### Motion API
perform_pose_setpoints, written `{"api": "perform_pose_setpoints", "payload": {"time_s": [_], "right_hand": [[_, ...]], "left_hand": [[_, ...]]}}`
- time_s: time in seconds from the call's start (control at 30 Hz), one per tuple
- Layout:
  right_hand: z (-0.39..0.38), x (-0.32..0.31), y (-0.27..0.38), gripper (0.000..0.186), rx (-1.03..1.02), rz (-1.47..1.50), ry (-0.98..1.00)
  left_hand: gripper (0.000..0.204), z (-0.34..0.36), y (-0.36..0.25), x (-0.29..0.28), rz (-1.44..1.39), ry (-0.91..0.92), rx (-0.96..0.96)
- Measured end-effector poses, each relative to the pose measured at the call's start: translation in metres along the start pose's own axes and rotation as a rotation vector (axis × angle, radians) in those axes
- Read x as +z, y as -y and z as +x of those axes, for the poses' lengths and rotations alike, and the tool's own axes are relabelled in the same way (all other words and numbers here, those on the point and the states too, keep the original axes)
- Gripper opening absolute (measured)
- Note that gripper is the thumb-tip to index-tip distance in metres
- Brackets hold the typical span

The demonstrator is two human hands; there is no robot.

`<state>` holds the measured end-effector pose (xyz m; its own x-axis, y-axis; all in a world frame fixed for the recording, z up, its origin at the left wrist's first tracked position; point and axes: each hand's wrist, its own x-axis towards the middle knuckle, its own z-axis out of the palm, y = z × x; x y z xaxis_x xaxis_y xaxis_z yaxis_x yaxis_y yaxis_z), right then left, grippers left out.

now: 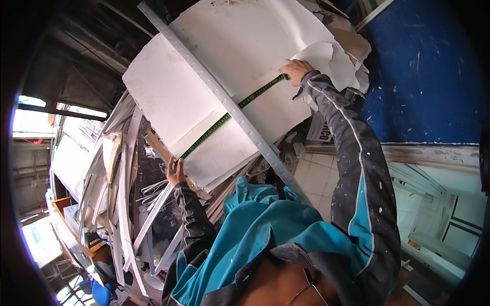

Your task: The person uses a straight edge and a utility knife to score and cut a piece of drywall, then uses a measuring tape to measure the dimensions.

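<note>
A dark green measuring tape (pixel 206 136) stretches slantwise across a white board (pixel 270 38). At the board's lower left edge, my left hand (pixel 176 173) pinches one end of it. My right hand (pixel 297 72) is closed around the other end, higher up and to the right; the fingers mostly hide what they grip there. A long perforated metal profile (pixel 204 71) lies diagonally over the board and covers a short middle stretch of the tape. The board's right side is torn and ragged.
Long thin offcut strips (pixel 122 199) are heaped at the left. A blue panel (pixel 423 76) stands at the right. Pale floor tiles (pixel 315 178) show beneath the board. The profile's lower end reaches close to my jacket (pixel 286 219).
</note>
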<state>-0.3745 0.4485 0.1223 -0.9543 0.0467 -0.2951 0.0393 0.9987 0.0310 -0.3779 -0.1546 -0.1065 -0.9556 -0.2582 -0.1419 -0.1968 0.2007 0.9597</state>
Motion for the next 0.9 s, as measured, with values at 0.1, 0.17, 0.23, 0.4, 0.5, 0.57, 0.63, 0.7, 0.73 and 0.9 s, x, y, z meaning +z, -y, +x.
{"api": "perform_pose_setpoints", "payload": {"time_s": [0.1,0.17,0.23,0.4,0.5,0.57,0.63,0.7,0.73,0.9], "right_hand": [[0.000,-0.001,-0.002,0.051,0.009,0.006,0.009],[-0.001,-0.001,-0.001,0.053,0.003,0.008,0.024],[-0.002,0.000,-0.001,0.054,-0.003,0.007,0.038],[-0.004,0.004,-0.003,0.067,-0.003,0.025,0.016],[-0.004,0.004,-0.001,0.070,0.011,0.015,0.004],[-0.006,0.006,-0.002,0.070,0.006,0.006,-0.012],[-0.010,0.009,-0.006,0.070,0.008,-0.004,-0.027],[-0.010,0.012,-0.006,0.070,-0.027,-0.017,-0.077],[-0.010,0.013,-0.007,0.070,-0.032,-0.011,-0.078],[-0.020,0.019,-0.031,0.069,-0.119,-0.017,-0.187]], "left_hand": [[0.037,-0.009,-0.010,0.002,0.127,-0.025,-0.063],[0.034,-0.008,-0.014,0.007,-0.011,-0.064,0.046],[0.031,-0.006,-0.024,0.005,0.046,-0.084,-0.044],[0.035,0.001,-0.040,0.011,0.143,-0.119,-0.170],[0.032,0.007,-0.040,0.014,0.134,-0.154,-0.214],[0.035,0.014,-0.032,0.018,0.259,-0.227,-0.108],[0.040,0.018,-0.030,0.025,0.323,-0.211,-0.137],[0.041,0.024,-0.025,0.020,0.568,-0.234,-0.140],[0.041,0.026,-0.022,0.015,0.574,-0.239,-0.139],[0.045,0.036,-0.015,0.009,0.539,-0.141,-0.224]]}}
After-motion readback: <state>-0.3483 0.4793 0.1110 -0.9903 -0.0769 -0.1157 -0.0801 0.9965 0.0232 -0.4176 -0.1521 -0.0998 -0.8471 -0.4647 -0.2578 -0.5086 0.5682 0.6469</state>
